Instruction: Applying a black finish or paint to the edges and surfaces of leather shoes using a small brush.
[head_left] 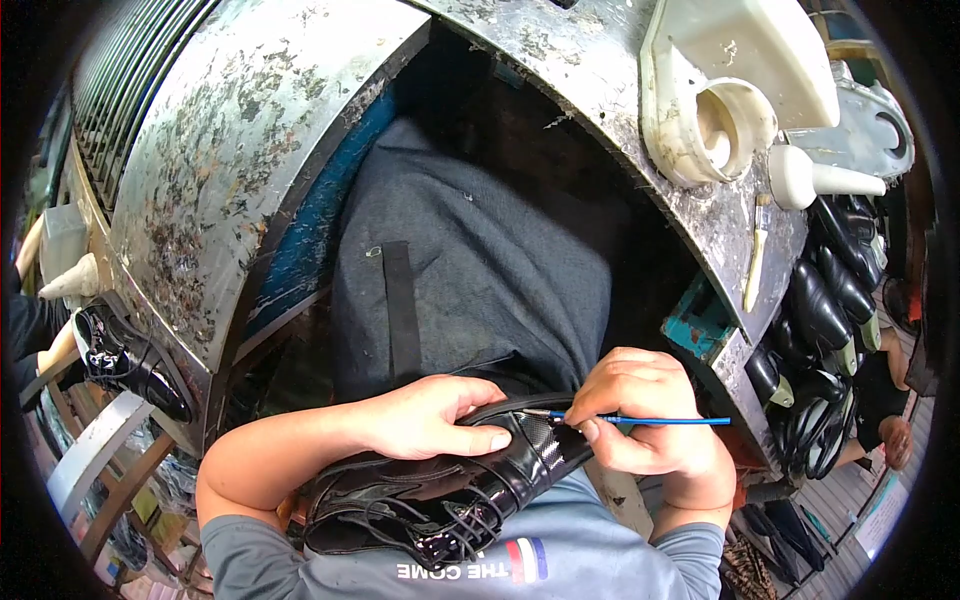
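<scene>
The left hand [440,415], thumb over fingers, grips a glossy black shoe [350,522] at the person's lap; the right hand [650,410] pinches a blue paintbrush [675,421], its tip at the shoe. On the stained counter [545,45], a white plastic container [660,75] has a pale, unclear lump inside its round mouth. Beside it lie a white bottle [793,180] and a pale-handled brush [757,255]; black shoes [820,300] crowd the right side.

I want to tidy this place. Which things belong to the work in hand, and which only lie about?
In use: black lace-up shoe, in left hand; thin blue brush, in right hand.
Apparently just lying about: pale-handled brush; white plastic container; black shoes at right.
</scene>
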